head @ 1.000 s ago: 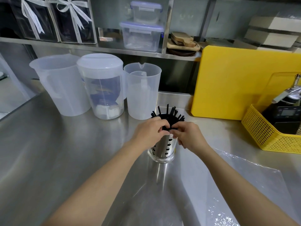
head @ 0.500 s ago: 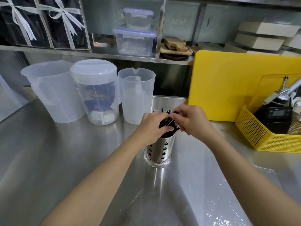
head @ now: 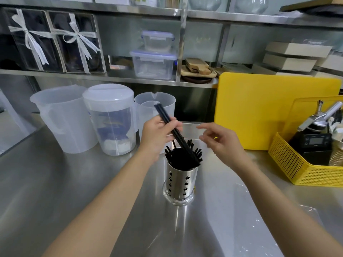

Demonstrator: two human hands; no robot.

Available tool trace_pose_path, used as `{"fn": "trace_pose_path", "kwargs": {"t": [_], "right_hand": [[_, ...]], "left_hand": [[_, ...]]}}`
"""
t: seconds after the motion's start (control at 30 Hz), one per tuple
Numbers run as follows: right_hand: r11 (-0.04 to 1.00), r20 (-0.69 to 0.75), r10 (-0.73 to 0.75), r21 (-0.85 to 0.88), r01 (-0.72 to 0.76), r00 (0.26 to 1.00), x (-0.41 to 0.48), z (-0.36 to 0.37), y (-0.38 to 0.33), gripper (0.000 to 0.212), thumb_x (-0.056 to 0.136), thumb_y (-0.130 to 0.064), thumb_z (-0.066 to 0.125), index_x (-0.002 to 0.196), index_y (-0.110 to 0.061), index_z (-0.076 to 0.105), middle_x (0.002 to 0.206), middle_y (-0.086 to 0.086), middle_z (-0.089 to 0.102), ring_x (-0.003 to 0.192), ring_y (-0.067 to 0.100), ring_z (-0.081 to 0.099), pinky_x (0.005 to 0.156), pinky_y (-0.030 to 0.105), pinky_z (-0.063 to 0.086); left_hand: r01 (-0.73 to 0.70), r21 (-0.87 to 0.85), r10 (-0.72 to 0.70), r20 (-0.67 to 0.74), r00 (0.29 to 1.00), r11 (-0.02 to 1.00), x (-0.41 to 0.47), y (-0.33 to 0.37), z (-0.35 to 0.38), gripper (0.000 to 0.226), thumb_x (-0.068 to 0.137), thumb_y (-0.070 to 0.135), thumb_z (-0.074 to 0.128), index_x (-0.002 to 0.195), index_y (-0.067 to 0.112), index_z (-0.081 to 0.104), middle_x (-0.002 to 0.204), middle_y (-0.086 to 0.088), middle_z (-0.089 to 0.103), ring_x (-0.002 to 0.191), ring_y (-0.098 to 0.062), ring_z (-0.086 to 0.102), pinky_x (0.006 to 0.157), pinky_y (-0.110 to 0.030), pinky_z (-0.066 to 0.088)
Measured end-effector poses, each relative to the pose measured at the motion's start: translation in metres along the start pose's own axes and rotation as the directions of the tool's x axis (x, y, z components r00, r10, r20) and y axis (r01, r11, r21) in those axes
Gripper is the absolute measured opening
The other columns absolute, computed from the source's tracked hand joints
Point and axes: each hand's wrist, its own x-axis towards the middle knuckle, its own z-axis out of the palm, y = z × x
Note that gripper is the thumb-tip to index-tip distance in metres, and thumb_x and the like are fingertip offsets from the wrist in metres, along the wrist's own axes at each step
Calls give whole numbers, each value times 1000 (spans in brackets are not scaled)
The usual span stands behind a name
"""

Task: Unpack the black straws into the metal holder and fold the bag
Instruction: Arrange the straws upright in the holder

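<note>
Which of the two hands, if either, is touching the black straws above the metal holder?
Left hand touching: the head view shows it gripping a few black straws over the metal holder. Right hand apart: open, with counter visible between.

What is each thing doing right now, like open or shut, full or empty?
Left hand: shut on a few black straws, tilted.
Right hand: open, empty.
Metal holder: upright, full of straws.
Plastic bag: flat on the counter, not folded.
Middle jug: lid on.
Left jug: no lid.
Right jug: no lid.
Shelf boxes: lids shut, stacked.
Yellow cutting board: standing upright.
</note>
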Motion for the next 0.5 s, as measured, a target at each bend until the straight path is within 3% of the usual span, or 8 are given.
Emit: {"fn": "trace_pose_path", "kwargs": {"t": [0.07, 0.13, 0.3, 0.4, 0.5], "right_hand": [[997, 62, -33, -71, 37, 998, -1, 3, 6, 49, 81, 4, 62, 110, -35, 59, 77, -4, 58, 65, 9, 51, 63, 18, 44], [993, 107, -63, -89, 72, 992, 0, 7, 9, 60, 77, 5, 67, 120, -35, 54, 84, -1, 60, 72, 13, 52, 67, 14, 43], [974, 112, -223, -3, 225, 968, 2, 13, 2, 65, 72, -13, 75, 126, -34, 46, 79, -5, 55, 72, 4, 47, 69, 9, 40], [966, 105, -257, 8, 258, 961, 3, 15, -7, 53, 74, -23, 73, 122, -30, 52, 75, -12, 52, 71, 1, 47, 67, 8, 38], [947, 64, -317, -31, 320, 946, 2, 16, -11, 29, 80, -22, 66, 109, -14, 68, 78, -18, 54, 73, -5, 52, 66, 6, 39]], "left_hand": [[169, -303, -183, -16, 983, 938, 7, 5, -8, 3, 87, 7, 59, 88, 7, 62, 71, -4, 75, 76, -17, 73, 67, -30, 60], [302, -515, -330, 40, 943, 802, 9, 7, -13, 5, 87, 6, 57, 86, 2, 60, 70, -9, 74, 72, -17, 73, 71, -33, 59], [422, -509, -458, 60, 887, 750, 4, -3, -14, 7, 87, 2, 55, 81, -1, 58, 61, -11, 71, 59, -16, 71, 56, -27, 58], [468, -467, -504, 54, 862, 750, 1, -9, -11, 5, 87, 2, 56, 83, 0, 58, 58, -9, 71, 55, -13, 70, 51, -22, 57], [505, -423, -523, 82, 848, 752, -1, -12, -4, 9, 87, 4, 56, 79, 1, 59, 56, -8, 70, 51, -13, 68, 48, -20, 55]]}}
